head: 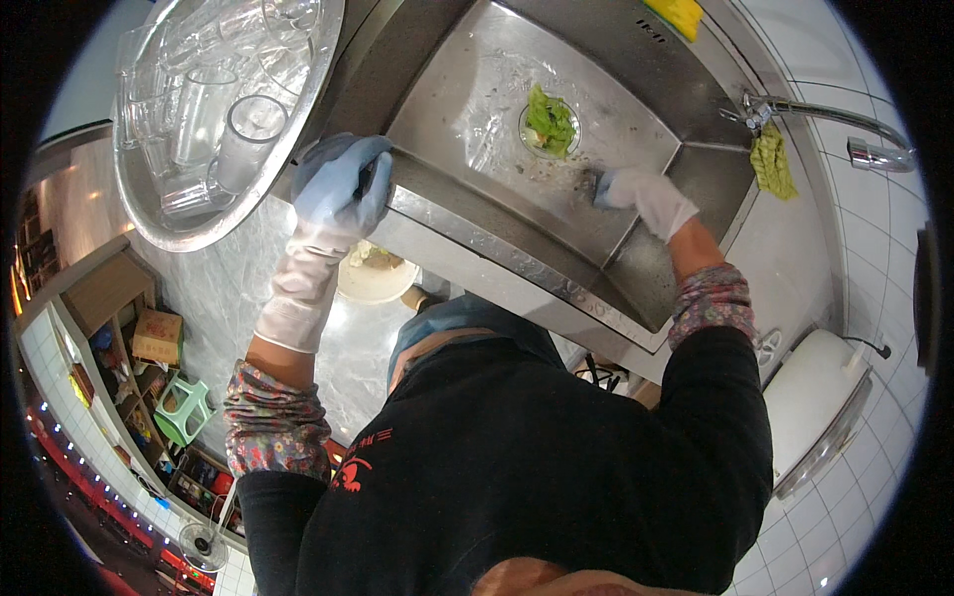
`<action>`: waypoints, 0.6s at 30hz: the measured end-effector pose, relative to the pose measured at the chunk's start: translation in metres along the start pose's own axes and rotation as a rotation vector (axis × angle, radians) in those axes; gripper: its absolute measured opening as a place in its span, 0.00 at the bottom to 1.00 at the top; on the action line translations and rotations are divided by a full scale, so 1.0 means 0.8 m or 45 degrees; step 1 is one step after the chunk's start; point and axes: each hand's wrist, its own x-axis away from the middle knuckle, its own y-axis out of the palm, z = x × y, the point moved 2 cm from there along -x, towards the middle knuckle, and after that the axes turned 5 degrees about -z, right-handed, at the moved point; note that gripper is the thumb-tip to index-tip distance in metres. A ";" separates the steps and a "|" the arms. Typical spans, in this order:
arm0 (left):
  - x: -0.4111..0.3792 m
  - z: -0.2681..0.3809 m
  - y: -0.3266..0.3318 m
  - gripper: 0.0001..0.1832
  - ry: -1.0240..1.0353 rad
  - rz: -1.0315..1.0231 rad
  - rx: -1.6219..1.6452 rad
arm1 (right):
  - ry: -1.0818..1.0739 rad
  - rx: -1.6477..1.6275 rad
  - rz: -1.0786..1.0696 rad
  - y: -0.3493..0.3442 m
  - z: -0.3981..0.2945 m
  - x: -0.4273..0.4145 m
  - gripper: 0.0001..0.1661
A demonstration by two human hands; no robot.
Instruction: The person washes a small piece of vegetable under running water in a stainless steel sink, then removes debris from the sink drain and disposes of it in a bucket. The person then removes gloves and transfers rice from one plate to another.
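Note:
My left hand (341,182), in a pale blue and white rubber glove, is curled over the front left rim of the stainless steel sink (477,235). Its fingertips are partly hidden. Down in the basin, my right hand (645,195) wears a matching glove and its fingers are blurred near the sink floor. Whether they hold anything is unclear. Beside them lie small dark food scraps (555,170). Wilted green leaves (550,123) lie over the round drain opening (570,141).
A large metal tray (175,240) of clear glass mugs (250,149) stands left. A chrome faucet (827,112) and a green cloth (774,162) are at right; a yellow sponge (677,16) sits at the back. Below the left rim is a pale bin (376,283) with scraps.

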 end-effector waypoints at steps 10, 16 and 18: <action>-0.001 0.000 -0.003 0.05 0.144 0.050 -0.109 | -0.074 -0.140 0.569 -0.042 -0.090 -0.002 0.13; 0.000 -0.002 -0.001 0.05 0.170 0.100 -0.064 | 0.070 -0.365 0.681 -0.060 -0.090 -0.015 0.22; -0.002 0.001 -0.001 0.05 0.115 0.062 -0.015 | 0.113 -0.460 0.992 -0.072 -0.098 -0.010 0.35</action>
